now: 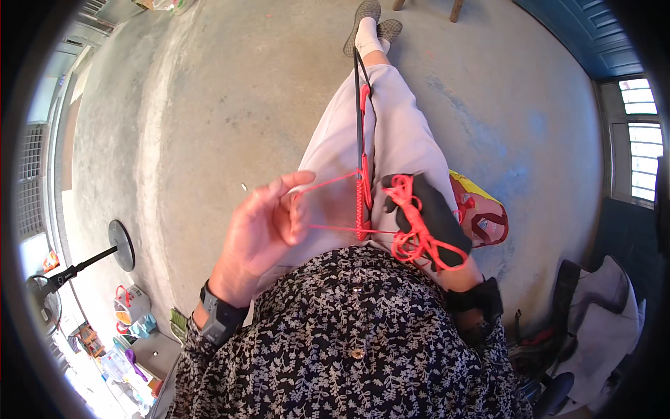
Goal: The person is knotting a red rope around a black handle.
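Note:
A long thin black strip [359, 126] runs from my crossed feet up to my lap, looking looped near the ankle. Red cord [361, 209] is wound tightly round its near end, with a looser red stretch farther along. My left hand [265, 223], bare and slightly blurred, is left of the strip; its curled fingers hold a red strand that runs taut to the winding. A second strand crosses below, toward the right. My right hand [433, 216] wears a black glove and is closed on a loose bundle of red cord [417, 230]; its fingertips are partly hidden.
A red and yellow bag [481, 213] lies beside my right leg. On the left stand a pole with a round dark disc [121, 246] and a white bucket [132, 302]. Dark and grey covered items [593, 314] are at the right. Wooden legs [456, 10] show at the far edge.

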`<state>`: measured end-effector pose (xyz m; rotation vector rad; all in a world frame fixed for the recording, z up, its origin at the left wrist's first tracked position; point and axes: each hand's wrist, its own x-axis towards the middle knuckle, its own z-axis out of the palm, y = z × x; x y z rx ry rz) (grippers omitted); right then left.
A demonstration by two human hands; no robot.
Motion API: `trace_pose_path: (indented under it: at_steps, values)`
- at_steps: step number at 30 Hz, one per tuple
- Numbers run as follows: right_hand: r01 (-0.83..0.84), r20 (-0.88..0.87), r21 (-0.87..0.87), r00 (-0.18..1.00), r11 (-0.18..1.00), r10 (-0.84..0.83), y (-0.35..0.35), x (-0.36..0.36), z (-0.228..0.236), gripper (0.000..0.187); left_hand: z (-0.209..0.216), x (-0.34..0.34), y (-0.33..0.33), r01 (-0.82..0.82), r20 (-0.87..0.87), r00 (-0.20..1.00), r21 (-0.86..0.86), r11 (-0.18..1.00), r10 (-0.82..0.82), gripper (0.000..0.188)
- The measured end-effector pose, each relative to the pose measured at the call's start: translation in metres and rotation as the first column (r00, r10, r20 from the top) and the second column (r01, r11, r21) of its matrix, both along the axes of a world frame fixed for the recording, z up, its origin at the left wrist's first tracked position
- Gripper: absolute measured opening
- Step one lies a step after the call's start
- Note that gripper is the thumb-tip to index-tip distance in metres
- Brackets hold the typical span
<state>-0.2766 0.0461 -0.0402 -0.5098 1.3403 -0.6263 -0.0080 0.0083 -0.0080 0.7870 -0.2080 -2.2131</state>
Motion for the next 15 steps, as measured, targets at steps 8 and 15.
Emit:
trace_pose_path:
  at_steps: [8, 15]
  values:
    - [-0.395, -0.100, -0.235, 0.919, 0.888, 0.382, -0.016, 0.037, -0.003, 0.024, 0.012, 0.025, 0.036, 0.377, 0.489, 0.819, -0.065, 0.924, -0.300, 0.019]
    - [-0.020, 0.056, -0.202, 0.998, 0.979, 0.032, -0.014, 0.012, 0.011, 0.017, 0.011, 0.026, 0.024, 0.287, 0.078, 0.957, -0.157, 0.945, -0.278, 0.023]
